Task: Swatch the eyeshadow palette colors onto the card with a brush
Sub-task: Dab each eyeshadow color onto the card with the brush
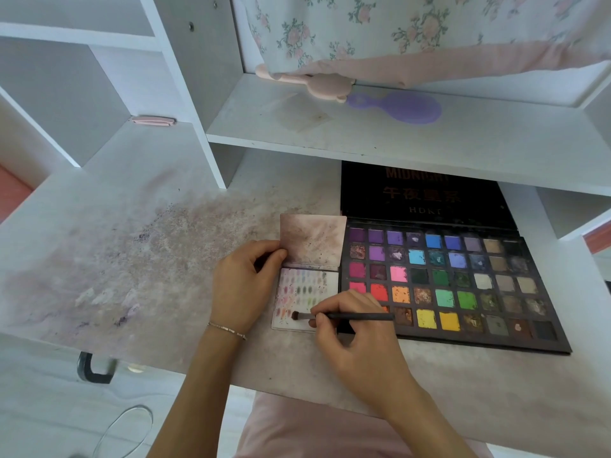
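Left hand point(244, 285) pinching the card's point(309, 294) raised flap, steadying it near the desk's point(132, 246) front edge. Brush point(344, 315) lying level, long axis left-right, bristles touching the card's near-left corner. Right hand point(353, 328) gripping its handle, nearer the palette point(463, 282) just right, pans mostly filled, some worn.

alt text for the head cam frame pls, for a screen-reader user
The right hand holds a thin black brush with its tip on a swatch card already filled with colour rows, while the left hand pinches the card's raised flap. An open multicolour eyeshadow palette lies right of the card on a powder-stained white desk.
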### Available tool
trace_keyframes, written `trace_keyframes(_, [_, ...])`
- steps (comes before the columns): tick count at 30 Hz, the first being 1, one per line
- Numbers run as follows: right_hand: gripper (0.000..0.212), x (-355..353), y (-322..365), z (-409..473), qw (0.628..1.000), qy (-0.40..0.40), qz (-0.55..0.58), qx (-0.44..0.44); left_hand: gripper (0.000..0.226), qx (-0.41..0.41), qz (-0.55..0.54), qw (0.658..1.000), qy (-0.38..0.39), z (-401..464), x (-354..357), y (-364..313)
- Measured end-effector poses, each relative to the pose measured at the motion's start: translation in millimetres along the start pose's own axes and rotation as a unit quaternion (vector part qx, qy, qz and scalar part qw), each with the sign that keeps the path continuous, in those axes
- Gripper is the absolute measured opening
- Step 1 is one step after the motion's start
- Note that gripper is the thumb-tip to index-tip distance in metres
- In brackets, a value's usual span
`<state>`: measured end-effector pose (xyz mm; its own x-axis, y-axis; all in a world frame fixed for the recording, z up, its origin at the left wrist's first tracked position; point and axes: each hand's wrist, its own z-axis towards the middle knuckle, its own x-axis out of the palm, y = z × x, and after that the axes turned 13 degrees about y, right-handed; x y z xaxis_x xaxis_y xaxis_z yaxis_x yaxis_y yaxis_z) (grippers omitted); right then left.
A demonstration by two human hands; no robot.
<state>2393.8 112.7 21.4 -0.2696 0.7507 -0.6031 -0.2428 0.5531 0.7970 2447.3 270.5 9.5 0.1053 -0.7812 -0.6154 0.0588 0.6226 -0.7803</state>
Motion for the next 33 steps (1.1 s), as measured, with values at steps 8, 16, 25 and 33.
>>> trace_keyframes(8, [0.01,-0.1,0.5,-0.1,1.0,0.005,-0.001,0.004,0.01,0.005,0.0,1.0,0.0,0.1,-0.2,0.7])
trace_keyframes(16, [0.011,-0.3,0.3,0.3,1.0,0.011,-0.004,0.007,0.01,0.006,-0.004,1.0,0.0,0.0,0.1,0.5])
trace_keyframes(25, [0.012,-0.2,-0.4,0.9,1.0,0.011,-0.008,0.006,0.01,0.005,-0.008,1.0,0.002,-0.4,-0.1,0.9])
trace_keyframes(33, [0.009,-2.2,-1.3,-1.3,0.998,0.0,0.06,-0.022,0.011,0.009,-0.006,1.0,0.001,0.7,0.5,0.8])
